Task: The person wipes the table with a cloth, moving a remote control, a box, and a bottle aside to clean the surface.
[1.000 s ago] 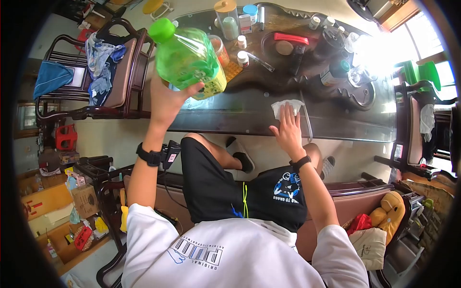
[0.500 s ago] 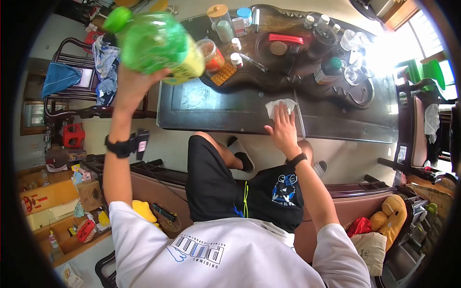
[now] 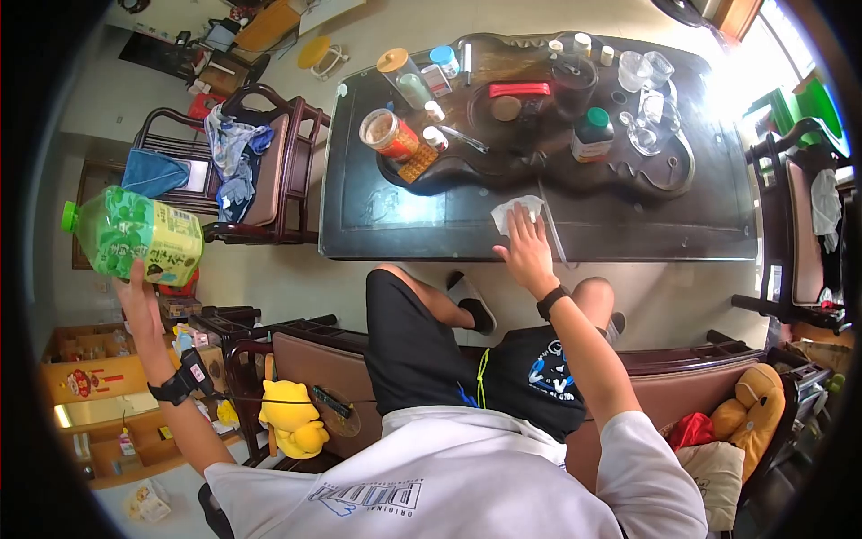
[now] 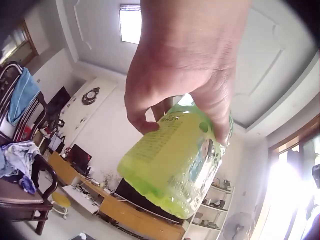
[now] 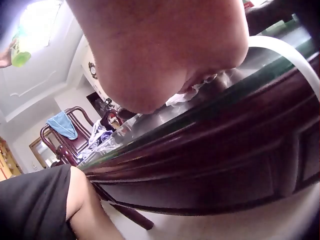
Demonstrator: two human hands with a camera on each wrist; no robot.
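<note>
Out at the far left, beyond the table's end, my left hand [image 3: 141, 296] grips a large green plastic bottle [image 3: 148, 238] with a green cap and yellow-green label. The bottle lies tilted on its side in the air. In the left wrist view, thumb and fingers wrap round the bottle [image 4: 170, 155]. My right hand [image 3: 528, 256] rests on a white tissue [image 3: 507, 216] near the dark table's [image 3: 646, 235] front edge, its fingers stretched out over it. The right wrist view shows the hand from behind, with part of the tissue [image 5: 176, 100] under it.
A carved tea tray [image 3: 485, 166] bears a red-labelled jar [image 3: 388, 135], small white bottles, a green-capped bottle [image 3: 593, 136], and glasses [image 3: 645, 136]. A clear strip [image 3: 552, 234] lies right of the tissue. A chair with clothes [image 3: 238, 162] stands left; a yellow plush toy [image 3: 292, 420] sits on the bench.
My left hand has carried the green bottle from above the table's left end outward and down to the left. My right hand stays on the tissue. The head view has shifted.
</note>
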